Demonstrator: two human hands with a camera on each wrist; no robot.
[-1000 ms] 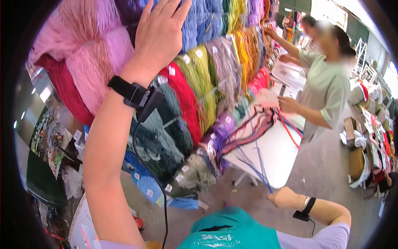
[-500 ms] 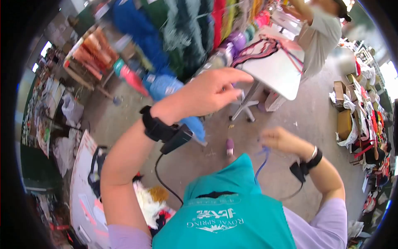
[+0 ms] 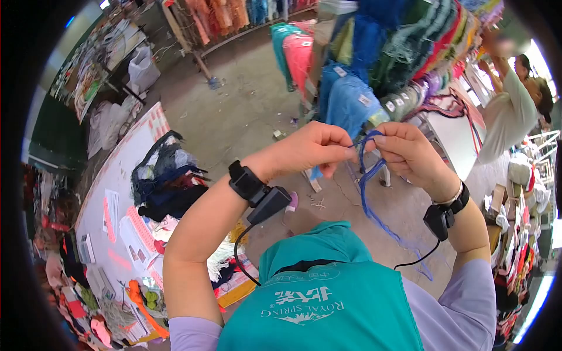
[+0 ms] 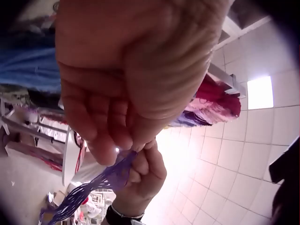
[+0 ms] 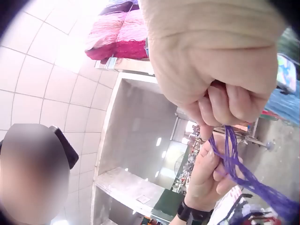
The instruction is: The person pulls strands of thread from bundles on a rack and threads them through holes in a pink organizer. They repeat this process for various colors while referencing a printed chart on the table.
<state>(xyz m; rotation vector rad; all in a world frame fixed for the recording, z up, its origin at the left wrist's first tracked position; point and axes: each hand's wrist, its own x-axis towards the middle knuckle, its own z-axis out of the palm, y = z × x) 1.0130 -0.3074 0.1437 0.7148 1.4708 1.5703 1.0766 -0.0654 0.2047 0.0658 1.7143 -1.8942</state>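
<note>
A bundle of blue-purple yarn strands (image 3: 369, 202) hangs between my two hands, its loose tail trailing down toward the floor. My right hand (image 3: 413, 155) grips the bundle near its top with curled fingers. From the other side, my left hand (image 3: 310, 149) pinches a thin part of the yarn between thumb and forefinger. Both sets of fingertips are close together. In the left wrist view the yarn (image 4: 89, 190) fans out below the fingers; in the right wrist view the strands (image 5: 229, 154) run down from the curled right fingers.
Skeins of coloured yarn (image 3: 366, 47) hang on a rack ahead. Right of it, a person (image 3: 512, 111) stands by a white table (image 3: 448, 134) with strands on it. A long table (image 3: 111, 193) at left bears dark yarn (image 3: 167, 181) and papers. A bundle of pink skeins (image 3: 298, 55) hangs beyond.
My left hand has come down from the hanging skeins to meet the right hand and now pinches the yarn. The right hand has risen with the bundle. The view has swung left and down.
</note>
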